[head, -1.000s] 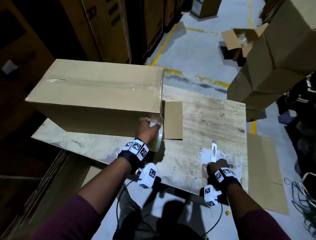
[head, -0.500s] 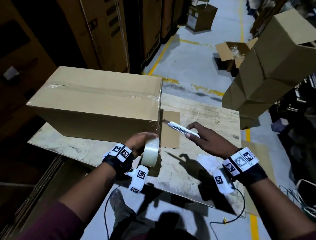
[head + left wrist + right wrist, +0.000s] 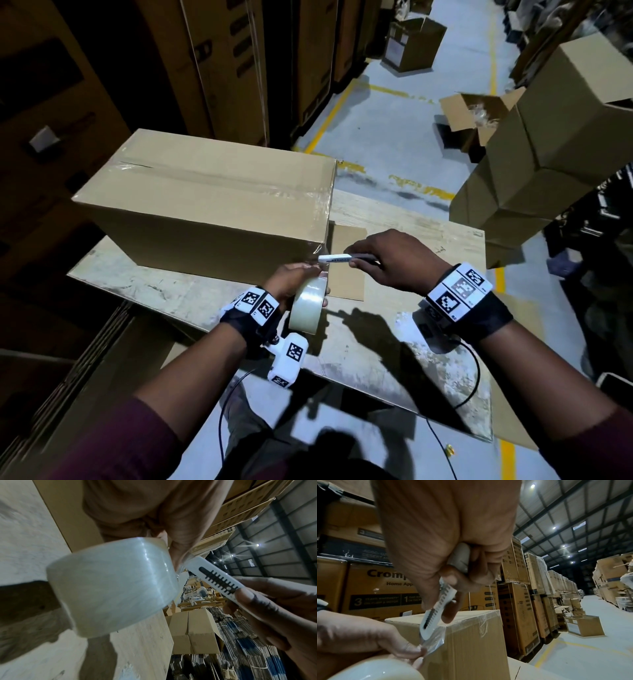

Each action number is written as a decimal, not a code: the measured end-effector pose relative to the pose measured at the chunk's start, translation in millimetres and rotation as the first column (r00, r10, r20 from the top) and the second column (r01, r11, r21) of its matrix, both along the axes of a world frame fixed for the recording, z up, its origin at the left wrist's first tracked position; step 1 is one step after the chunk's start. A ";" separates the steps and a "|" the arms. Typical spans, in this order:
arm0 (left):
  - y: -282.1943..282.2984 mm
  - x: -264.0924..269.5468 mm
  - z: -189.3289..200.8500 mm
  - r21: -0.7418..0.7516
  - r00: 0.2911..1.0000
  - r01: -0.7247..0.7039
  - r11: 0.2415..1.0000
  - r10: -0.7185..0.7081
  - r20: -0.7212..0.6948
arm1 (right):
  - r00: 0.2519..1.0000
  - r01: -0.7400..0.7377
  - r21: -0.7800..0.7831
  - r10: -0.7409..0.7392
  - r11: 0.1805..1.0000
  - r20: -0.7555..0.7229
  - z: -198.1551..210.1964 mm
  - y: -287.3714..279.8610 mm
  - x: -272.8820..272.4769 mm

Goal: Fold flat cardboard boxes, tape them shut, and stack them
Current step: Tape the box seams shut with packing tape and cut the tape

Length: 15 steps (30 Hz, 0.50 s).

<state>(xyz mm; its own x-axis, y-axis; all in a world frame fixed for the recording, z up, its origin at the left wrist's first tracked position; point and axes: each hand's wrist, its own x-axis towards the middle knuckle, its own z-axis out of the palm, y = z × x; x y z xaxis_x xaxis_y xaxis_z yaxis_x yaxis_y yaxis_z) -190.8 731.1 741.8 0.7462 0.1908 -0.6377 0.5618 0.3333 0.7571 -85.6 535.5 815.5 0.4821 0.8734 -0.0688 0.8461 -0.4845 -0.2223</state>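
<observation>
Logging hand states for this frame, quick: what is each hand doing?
Left hand: holding the tape roll, pinching its loose end.
Right hand: holding the cutter at the tape.

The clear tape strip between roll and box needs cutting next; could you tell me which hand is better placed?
Right hand: it grips the white utility knife, tip at the strip; left hand holds the roll.

A warehouse is shown. Printed appliance cartons [image 3: 518, 566] are stacked high in long rows beside a grey concrete floor [image 3: 387, 113] marked with yellow lines [image 3: 327, 118]. A high roof with steel beams and small lamps [image 3: 532, 486] is seen overhead. Loose brown boxes [image 3: 412, 44] are scattered along the aisle, and flattened cardboard [image 3: 248, 660] is piled in bundles.
</observation>
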 end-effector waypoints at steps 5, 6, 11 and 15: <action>-2.6 -2.2 0.1 -0.002 1.000 -0.002 1.000 0.002 0.007 | 0.997 -0.002 -0.070 0.008 0.998 0.078 5.8 4.8 -8.9; -3.0 -2.9 0.8 0.001 1.000 -0.004 1.000 0.004 0.005 | 0.994 0.010 -0.099 0.001 0.995 0.105 4.3 6.9 -10.5; -0.6 -5.4 3.0 -0.047 0.999 0.052 0.998 -0.051 0.007 | 0.987 0.104 -0.257 -0.067 0.961 0.149 -8.0 7.2 -11.2; 3.6 -9.5 4.5 -0.078 0.992 0.123 0.989 -0.120 0.047 | 0.995 0.100 -0.086 -0.096 0.991 0.040 -12.3 -23.6 -14.0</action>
